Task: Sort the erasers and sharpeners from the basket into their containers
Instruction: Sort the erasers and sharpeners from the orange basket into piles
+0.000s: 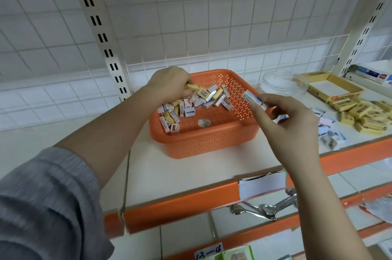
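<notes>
An orange perforated basket (203,143) stands on the white shelf, with several small boxed erasers and sharpeners (191,104) heaped in its back left part. My left hand (169,83) reaches into the basket's back left corner and grips a yellow boxed eraser (194,88). My right hand (286,124) hovers over the basket's right rim and pinches a small white and blue box (251,98) between thumb and fingers. A clear round container (282,83) and an open yellow cardboard box (331,88) stand to the right.
Yellow eraser boxes (367,115) and pale sharpener boxes (326,128) lie loose on the shelf at the right. The shelf's orange front edge (180,202) runs below. Metal spoons (265,209) hang on the lower shelf. A slotted upright (101,33) rises at the left.
</notes>
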